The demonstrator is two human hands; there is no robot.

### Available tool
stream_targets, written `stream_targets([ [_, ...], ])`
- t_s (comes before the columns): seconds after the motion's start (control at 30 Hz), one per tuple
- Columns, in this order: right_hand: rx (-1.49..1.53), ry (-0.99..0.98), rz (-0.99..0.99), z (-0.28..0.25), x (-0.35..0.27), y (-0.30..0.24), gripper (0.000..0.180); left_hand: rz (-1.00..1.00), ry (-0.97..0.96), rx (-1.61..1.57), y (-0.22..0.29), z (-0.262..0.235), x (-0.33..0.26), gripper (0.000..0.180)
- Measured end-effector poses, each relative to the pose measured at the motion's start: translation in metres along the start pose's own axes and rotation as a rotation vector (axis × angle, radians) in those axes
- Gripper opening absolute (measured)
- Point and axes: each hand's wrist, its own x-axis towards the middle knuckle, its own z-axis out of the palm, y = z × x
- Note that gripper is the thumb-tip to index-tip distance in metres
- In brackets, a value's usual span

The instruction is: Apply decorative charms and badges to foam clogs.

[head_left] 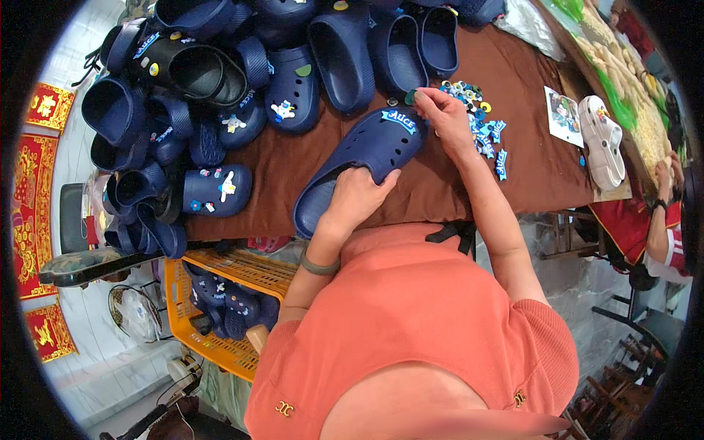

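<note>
A navy clog is gripped at its heel opening by the left hand, near the table's front edge. It is judged light, flexible foam. A small charm is pinched at its toe by the right hand.

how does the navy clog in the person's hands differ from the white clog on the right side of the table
The navy clog is dark blue and gripped by the left hand, with the right hand at its toe; the white clog lies untouched near the table's right edge. The navy clog carries a blue letter charm at its toe; the white clog has small coloured charms. Both are perforated foam clogs.
</note>
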Motion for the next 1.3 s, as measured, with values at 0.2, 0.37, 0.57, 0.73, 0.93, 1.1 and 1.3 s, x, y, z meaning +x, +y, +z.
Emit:
stream_targets([
  [0.2,-0.043,0.001,-0.042,0.001,-0.001,0.0,0.023,-0.068,-0.018,-0.036,-0.001,0.001,0.0,0.053],
  [0.37,-0.097,0.053,-0.082,0.004,-0.003,0.001,0.022,-0.168,-0.067,-0.159,-0.003,-0.001,0.0,0.054],
  [0.57,-0.127,0.059,-0.114,0.001,-0.001,0.003,0.021,-0.232,-0.011,-0.129,-0.008,0.0,0.004,0.061],
  [0.73,-0.356,0.027,-0.304,0.002,-0.002,0.005,0.02,-0.248,-0.025,-0.01,-0.004,0.0,0.005,0.06],
  [0.93,-0.493,0.006,-0.585,0.005,-0.017,-0.025,0.015,-0.21,-0.007,-0.045,-0.011,0.003,0.005,0.059],
  [1.1,-0.543,-0.072,-0.746,0.003,-0.027,-0.023,0.016,-0.205,-0.011,-0.032,-0.005,0.0,0.006,0.055],
  [1.3,-0.739,-0.184,-0.892,0.008,-0.03,-0.02,0.02,-0.208,-0.028,-0.019,-0.001,-0.004,0.006,0.052],
])
